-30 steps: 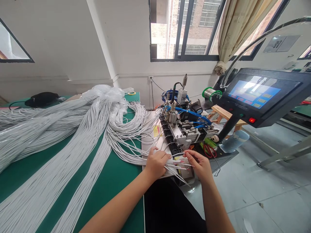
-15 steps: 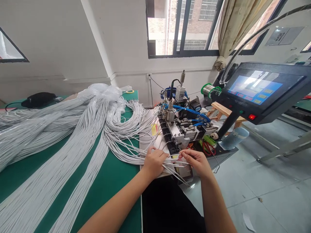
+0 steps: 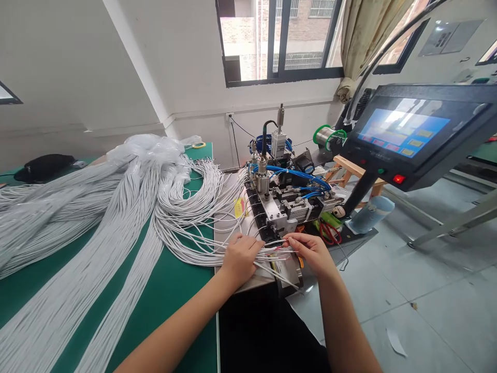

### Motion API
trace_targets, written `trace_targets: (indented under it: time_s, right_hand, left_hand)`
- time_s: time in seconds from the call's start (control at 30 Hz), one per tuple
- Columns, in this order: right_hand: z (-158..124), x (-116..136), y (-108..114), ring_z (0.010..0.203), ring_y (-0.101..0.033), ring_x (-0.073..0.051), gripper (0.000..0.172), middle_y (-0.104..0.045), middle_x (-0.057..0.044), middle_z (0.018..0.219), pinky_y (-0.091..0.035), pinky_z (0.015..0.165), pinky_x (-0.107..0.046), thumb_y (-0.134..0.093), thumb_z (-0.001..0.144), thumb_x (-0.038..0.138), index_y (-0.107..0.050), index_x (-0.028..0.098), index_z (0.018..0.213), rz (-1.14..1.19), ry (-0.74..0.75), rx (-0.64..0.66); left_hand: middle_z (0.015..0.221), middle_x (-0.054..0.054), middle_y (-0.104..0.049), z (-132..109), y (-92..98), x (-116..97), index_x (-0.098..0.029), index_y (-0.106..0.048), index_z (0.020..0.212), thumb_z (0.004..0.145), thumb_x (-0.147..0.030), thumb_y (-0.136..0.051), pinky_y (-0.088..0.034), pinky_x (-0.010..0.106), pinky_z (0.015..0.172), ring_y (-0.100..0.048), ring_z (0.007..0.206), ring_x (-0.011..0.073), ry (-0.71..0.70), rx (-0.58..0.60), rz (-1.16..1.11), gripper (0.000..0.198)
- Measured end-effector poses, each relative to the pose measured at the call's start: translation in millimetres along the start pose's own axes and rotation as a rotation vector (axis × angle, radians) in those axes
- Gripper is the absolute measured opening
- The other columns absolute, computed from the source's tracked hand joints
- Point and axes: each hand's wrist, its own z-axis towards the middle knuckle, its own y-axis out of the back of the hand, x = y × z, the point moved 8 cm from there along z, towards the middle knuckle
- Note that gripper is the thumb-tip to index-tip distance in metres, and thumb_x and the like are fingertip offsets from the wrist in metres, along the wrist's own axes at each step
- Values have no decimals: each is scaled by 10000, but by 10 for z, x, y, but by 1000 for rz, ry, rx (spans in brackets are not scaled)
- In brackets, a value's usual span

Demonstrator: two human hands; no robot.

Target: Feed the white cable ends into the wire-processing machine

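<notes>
My left hand (image 3: 241, 257) is closed over a bundle of white cables (image 3: 194, 247) at the front edge of the bench, beside the machine. Their loose ends stick out to the right past my fingers, some showing thin red and white inner wires. My right hand (image 3: 311, 252) pinches the end of one cable between thumb and fingertips, just in front of the machine (image 3: 274, 199). The machine has metal cylinders, blue air hoses and a black rail along its left side, where single cables lie across.
More white cable bundles (image 3: 97, 243), partly in clear plastic, cover the green table (image 3: 186, 311). A control screen (image 3: 404, 129) stands at the right. Behind the machine sits a green-rimmed solder wire spool (image 3: 329, 137). Red-handled pliers (image 3: 330, 233) and a plastic container (image 3: 370, 214) lie nearby.
The head view has shifted a little to the right. Both hands stay at the cable ends, the left still on the bundle and the right still pinching one end.
</notes>
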Motion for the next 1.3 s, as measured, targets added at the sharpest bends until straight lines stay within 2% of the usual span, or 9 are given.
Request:
trace_targets:
  time_s: [0.17, 0.23, 0.4, 0.53, 0.63, 0.8, 0.93, 1.07, 1.3]
  right_hand:
    - [58, -96, 81, 470, -461, -86, 356, -711, -62, 763, -317, 433, -218, -688, 751, 448, -729, 149, 940, 32, -11, -11]
    - [86, -115, 113, 467, -477, -93, 348, -710, -59, 743, -334, 433, -223, -686, 744, 452, -730, 151, 914, 9, -18, -27]
    - [148, -79, 155, 672, -618, -186, 293, -712, -71, 766, -453, 576, -262, -667, 748, 422, -706, 151, 850, -205, 50, -92]
    - [172, -67, 123, 619, -578, -166, 252, -674, -46, 713, -423, 557, -253, -618, 789, 401, -678, 156, 803, -434, 130, -103]
    - [192, -72, 97, 594, -542, -151, 234, -633, -18, 679, -397, 544, -243, -586, 815, 391, -647, 166, 791, -493, 172, -98]
    - [244, -118, 89, 622, -499, -143, 244, -563, 3, 670, -377, 572, -238, -540, 838, 388, -583, 174, 730, -450, 171, -82]
    - [298, -236, 55, 604, -430, -128, 266, -473, 27, 636, -342, 562, -234, -518, 845, 393, -530, 184, 681, -346, 137, 10]
    - [361, -358, 22, 585, -370, -115, 276, -400, 44, 617, -309, 544, -226, -523, 825, 405, -484, 189, 658, -205, 110, 74]
    - [381, -437, -7, 535, -337, -104, 301, -381, 56, 548, -275, 518, -221, -584, 711, 435, -461, 189, 587, -2, 29, -1]
  left_hand:
    - [840, 39, -649, 64, -67, -8, -182, -610, 1044, 702, -56, -482, -378, 340, 734, -575, 808, 207, -46, 30, 28, 387]
    - [850, 37, -648, 60, -67, -15, -183, -602, 1073, 693, -55, -482, -376, 345, 758, -570, 814, 203, -47, 18, 26, 418]
    - [866, 36, -640, 40, -71, -65, -216, -532, 1217, 667, -61, -492, -333, 398, 869, -545, 843, 214, -40, 45, 58, 573]
    - [880, 40, -634, 32, -88, -80, -223, -525, 1223, 650, -68, -509, -281, 429, 938, -526, 876, 221, -8, 84, 72, 594]
    - [900, 46, -635, 28, -104, -71, -221, -530, 1215, 644, -70, -517, -262, 435, 956, -519, 891, 223, 20, 102, 70, 591]
    - [895, 48, -635, 37, -120, -67, -241, -535, 1214, 640, -56, -523, -262, 440, 953, -520, 897, 227, 36, 133, 69, 603]
    - [898, 51, -633, 63, -154, -60, -247, -529, 1226, 675, -68, -533, -288, 449, 937, -524, 899, 236, 29, 189, 77, 580]
    - [963, 58, -626, 114, -214, -79, -278, -444, 1320, 692, -101, -574, -311, 452, 938, -530, 927, 246, -25, 286, 97, 665]
    - [978, 60, -636, 190, -304, -129, -348, -314, 1404, 705, -82, -554, -357, 461, 892, -566, 903, 258, -63, 380, 149, 786]
